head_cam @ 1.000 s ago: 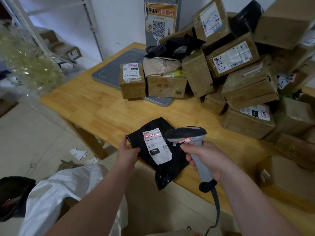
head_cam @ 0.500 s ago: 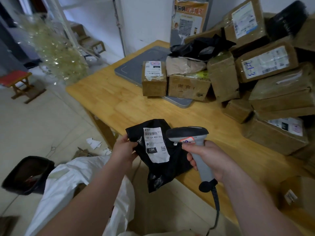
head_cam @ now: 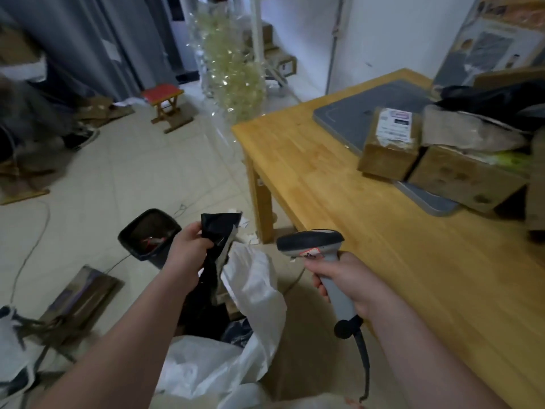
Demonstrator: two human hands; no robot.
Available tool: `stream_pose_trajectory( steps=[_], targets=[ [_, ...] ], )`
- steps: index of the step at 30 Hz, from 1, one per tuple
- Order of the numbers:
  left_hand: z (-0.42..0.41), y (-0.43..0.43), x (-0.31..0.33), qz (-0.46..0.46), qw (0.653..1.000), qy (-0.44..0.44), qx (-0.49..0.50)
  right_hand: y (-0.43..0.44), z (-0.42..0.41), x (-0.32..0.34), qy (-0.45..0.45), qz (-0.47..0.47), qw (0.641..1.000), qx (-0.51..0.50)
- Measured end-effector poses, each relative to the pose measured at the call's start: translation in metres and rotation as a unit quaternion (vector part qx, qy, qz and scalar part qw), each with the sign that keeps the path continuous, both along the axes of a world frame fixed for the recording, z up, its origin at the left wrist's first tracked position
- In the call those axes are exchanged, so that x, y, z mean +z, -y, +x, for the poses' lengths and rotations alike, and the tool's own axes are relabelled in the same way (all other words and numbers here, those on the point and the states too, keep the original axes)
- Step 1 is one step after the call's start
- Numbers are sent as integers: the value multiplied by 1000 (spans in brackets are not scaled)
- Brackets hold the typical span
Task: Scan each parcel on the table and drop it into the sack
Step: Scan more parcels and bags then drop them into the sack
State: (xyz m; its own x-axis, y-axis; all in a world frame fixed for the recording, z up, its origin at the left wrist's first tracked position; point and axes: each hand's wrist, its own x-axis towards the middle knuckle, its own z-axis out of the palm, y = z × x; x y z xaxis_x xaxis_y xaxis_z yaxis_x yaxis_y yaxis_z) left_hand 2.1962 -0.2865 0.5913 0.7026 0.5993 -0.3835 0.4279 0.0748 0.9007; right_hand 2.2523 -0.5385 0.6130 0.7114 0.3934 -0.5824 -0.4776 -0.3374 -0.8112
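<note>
1. My left hand (head_cam: 188, 249) pinches the crumpled top corner of the black poly mailer (head_cam: 219, 227), with thumb and fingers curled over the film. The rest of the bag hangs below my fist.
2. My right hand (head_cam: 346, 280) is wrapped round the grey handle of the barcode scanner (head_cam: 309, 242). Its head points toward 9 o'clock, and its cable drops away at 6 o'clock.
3. The mailer looks light and limp: it sags and folds on itself, so I judge the contents soft, not fragile. The film is probably slick, so a firm pinch at a gathered corner suits it better than a flat grip.
4. The mailer hangs at 9 o'clock from the scanner, apart from it, its white label turned nearly edge-on. Its lower end is down at the open mouth of the white woven sack (head_cam: 256, 287), at 6 o'clock from my left hand. I cannot tell where the bag ends and the dark inside begins.
5. I take this to be the drop: letting go should send it in. The sack's raised lip at 3 o'clock from the mailer could snag it.
6. Farther out, the wooden table (head_cam: 383, 255) lies at 3 o'clock. Taped cardboard boxes (head_cam: 389, 146) wait at 2 o'clock, and a black bin (head_cam: 147, 231) stands at 9 o'clock.
</note>
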Motion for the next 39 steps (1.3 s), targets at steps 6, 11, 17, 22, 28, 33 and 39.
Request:
stream_pose_trajectory(
  steps=[6, 11, 17, 22, 28, 33, 39],
  targets=[
    [-25, -51, -30, 141, 976, -69, 150, -45, 3, -16, -22, -15, 999, 44],
    [-36, -73, -67, 163, 956, -158, 188, -76, 7, -39, -55, -32, 996, 66],
    [-27, -93, -139, 151, 944, -265, 126, -111, 17, -82, -90, -69, 991, 66],
    [-2, -92, -187, 95, 938, -329, -44, -138, 23, -129, -123, -90, 987, 50],
    [43, -80, -225, -331, 910, -248, 32, -158, 26, -183, -227, -58, 970, 64],
    [92, -96, -238, -320, 928, -193, -8, -159, 23, -219, -297, -39, 950, 88],
    [164, -102, -217, -280, 939, -137, -148, -172, 56, -238, -255, -79, 964, 19]
  ],
)
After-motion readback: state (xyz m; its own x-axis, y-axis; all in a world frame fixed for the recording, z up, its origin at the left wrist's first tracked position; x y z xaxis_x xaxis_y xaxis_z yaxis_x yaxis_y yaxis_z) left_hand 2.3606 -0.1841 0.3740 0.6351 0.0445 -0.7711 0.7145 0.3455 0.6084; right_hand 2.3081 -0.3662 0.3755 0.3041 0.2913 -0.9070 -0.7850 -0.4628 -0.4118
